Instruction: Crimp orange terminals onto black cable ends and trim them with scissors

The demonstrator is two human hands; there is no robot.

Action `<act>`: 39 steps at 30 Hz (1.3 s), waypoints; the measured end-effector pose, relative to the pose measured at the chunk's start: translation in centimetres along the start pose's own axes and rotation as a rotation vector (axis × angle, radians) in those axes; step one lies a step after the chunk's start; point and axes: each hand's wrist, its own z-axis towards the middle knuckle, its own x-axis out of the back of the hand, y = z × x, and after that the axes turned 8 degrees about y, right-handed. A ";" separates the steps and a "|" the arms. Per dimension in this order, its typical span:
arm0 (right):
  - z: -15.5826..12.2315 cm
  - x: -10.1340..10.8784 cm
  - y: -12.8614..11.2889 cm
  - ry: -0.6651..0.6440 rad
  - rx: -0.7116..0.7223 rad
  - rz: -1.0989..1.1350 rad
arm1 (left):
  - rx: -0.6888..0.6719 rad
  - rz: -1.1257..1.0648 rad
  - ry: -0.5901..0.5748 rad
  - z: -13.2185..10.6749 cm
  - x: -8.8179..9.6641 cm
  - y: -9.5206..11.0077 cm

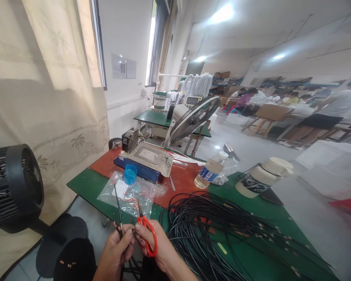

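My left hand (pixel 114 249) is closed around a black cable (pixel 118 207), whose one length sticks up above the fingers. Red-handled scissors (pixel 154 231) rest in my right hand (pixel 160 244), blades pointing up and away. The thumbs and fingertips of both hands meet at a small cable end, too small to make out clearly. Just beyond them lies a clear plastic bag (pixel 105 193) with small red and white pieces inside. To the right of my hands, a big coil of black cables (pixel 190 234) spreads over the green table (pixel 84 185).
A blue device with a metal top (pixel 137 166) and a blue cup (pixel 130 174) stand ahead. A liquid-filled bottle (pixel 208 173) and cream jug (pixel 259 177) are at right. Fans stand at left (pixel 14 183) and behind the table (pixel 193 117). People sit far back.
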 end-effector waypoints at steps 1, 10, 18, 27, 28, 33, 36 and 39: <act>0.0 -0.1 0.1 0.008 0.014 -0.006 | -0.001 -0.008 -0.004 0.0 0.0 0.0; -0.4 -0.6 1.2 0.123 0.069 -0.079 | -0.025 -0.052 -0.015 0.0 -0.2 -0.3; -0.2 -0.5 0.8 0.084 0.069 -0.069 | -0.040 -0.137 -0.061 1.2 0.2 -1.7; -0.3 -0.4 0.9 0.095 0.065 -0.161 | 0.016 -0.084 -0.012 -0.1 0.0 -0.6; -0.3 -0.4 1.0 0.097 0.065 -0.165 | 0.021 -0.088 -0.022 -0.2 0.0 -0.6; -0.1 -0.4 1.3 0.092 0.037 -0.084 | 0.034 -0.087 -0.047 -0.2 0.0 -0.5; 0.1 -0.6 0.9 0.151 0.053 -0.046 | 0.020 -0.086 -0.025 -0.1 0.1 -0.5; 0.1 -0.8 0.2 0.194 0.103 -0.094 | 0.004 -0.110 0.005 0.2 0.2 -0.7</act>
